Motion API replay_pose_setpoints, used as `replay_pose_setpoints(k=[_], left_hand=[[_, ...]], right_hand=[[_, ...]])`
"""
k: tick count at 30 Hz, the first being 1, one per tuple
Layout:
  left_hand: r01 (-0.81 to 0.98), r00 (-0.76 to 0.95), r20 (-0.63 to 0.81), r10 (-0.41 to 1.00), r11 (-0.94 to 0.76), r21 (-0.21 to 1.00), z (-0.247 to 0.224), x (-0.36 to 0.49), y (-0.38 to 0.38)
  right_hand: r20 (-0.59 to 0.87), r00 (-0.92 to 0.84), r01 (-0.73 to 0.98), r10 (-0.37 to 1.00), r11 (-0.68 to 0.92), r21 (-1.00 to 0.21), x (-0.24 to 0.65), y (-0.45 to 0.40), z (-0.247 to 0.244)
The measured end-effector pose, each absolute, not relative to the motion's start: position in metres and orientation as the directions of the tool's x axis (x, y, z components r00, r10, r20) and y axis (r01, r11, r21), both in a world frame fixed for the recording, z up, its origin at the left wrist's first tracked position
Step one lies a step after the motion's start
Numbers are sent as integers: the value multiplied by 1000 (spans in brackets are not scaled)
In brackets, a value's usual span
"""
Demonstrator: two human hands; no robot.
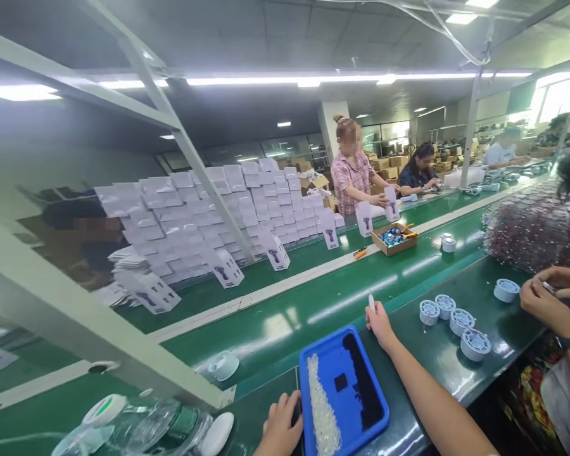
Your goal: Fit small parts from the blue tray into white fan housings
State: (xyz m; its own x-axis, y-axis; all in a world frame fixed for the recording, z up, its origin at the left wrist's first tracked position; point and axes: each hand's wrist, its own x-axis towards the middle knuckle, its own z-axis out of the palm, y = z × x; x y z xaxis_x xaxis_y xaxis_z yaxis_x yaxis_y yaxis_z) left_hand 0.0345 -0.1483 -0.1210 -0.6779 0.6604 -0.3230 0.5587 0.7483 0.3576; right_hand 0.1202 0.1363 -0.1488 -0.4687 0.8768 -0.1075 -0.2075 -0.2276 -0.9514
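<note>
My right hand (380, 324) is closed around a slim white pen-like tool (371, 300), its thin tip pointing up, just beyond the top right corner of a blue tray (384, 408). In the tray, small clear pieces (322, 405) run along the left side and small black pieces (365, 380) along the right. A black square (341, 382) lies between them. At the tray's left edge, my left hand (281, 425) rests with curled fingers against a dark object (296, 410), mostly hidden and too unclear to name.
Light-blue round parts (475, 344) stand on the bench at right, beside a co-worker's hands (548, 301). Plastic bottles (156, 425) lie at lower left under a metal post (123, 342). Across the green belt (275, 329) are printed boxes (228, 269) and a parts carton (394, 239).
</note>
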Motion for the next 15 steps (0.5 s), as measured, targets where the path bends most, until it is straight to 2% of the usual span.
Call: replay_pose_setpoints(k=[4, 7, 13, 15], left_hand=[[531, -475, -428, 769, 638, 557, -94, 14, -142], [485, -465, -448, 763, 643, 592, -72, -3, -132], [495, -649, -232, 724, 634, 594, -17, -46, -103], [513, -762, -113, 638, 701, 495, -12, -70, -101]], right_hand=[[-64, -488, -174, 870, -169, -970, 126, 134, -150], [-39, -506, -149, 862, -132, -980, 129, 133, -150], [-24, -517, -122, 856, -102, -987, 135, 134, -145], [-21, -507, -133, 862, -102, -986, 138, 135, -144]])
